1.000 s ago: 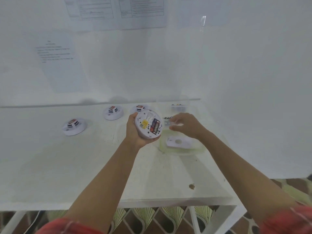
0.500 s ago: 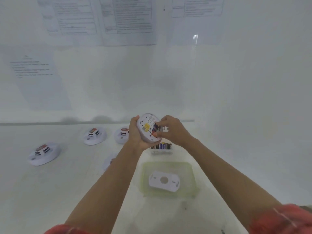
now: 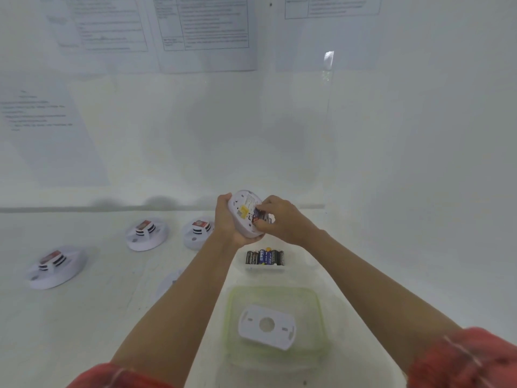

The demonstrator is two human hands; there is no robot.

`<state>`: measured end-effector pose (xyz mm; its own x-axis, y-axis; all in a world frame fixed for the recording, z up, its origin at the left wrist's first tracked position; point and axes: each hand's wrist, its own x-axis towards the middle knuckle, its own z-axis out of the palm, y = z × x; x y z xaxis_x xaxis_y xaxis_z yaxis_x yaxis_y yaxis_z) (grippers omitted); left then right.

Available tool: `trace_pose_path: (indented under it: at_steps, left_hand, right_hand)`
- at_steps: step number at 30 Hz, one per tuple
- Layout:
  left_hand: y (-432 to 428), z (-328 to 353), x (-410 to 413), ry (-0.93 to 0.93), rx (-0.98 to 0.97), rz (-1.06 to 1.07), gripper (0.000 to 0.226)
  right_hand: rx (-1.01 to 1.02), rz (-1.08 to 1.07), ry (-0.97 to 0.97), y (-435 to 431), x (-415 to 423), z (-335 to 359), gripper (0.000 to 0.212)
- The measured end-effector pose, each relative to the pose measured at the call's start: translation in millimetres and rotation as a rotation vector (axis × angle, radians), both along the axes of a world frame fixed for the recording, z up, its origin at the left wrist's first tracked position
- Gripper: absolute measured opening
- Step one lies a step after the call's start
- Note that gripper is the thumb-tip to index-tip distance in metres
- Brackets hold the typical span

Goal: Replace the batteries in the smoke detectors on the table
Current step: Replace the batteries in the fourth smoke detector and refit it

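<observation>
My left hand [image 3: 228, 224] grips a round white smoke detector [image 3: 242, 212] from its left side, its back with a yellow label turned toward me. The fingers of my right hand [image 3: 282, 221] pinch a battery [image 3: 258, 215] at the detector's battery bay. Below the hands a small clear box [image 3: 264, 269] holds several batteries [image 3: 265, 257] lying side by side. A white mounting plate [image 3: 267, 326] lies in a shallow green-rimmed tray [image 3: 232, 301].
Three more white smoke detectors sit on the white table [image 3: 98, 317]: one far left [image 3: 56, 267], one left of centre [image 3: 147, 233], one behind my left wrist [image 3: 197, 233]. Another white plate [image 3: 170, 281] shows partly under my left forearm. Papers hang on the wall behind.
My view has tilted and the hands rose above the battery box. My right hand left the box and came to the detector's battery bay with a battery.
</observation>
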<state>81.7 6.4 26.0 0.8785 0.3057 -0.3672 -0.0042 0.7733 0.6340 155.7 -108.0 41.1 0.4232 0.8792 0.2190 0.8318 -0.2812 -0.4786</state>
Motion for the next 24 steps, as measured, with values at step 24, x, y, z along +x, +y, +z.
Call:
trace_pose_path:
  at_steps: [24]
  left_hand:
    - [9.6, -2.0, -15.6, -0.01, 0.029, -0.01, 0.047]
  right_hand:
    - [-0.656, -0.134, 0.0, -12.6, 20.0, -17.5, 0.033]
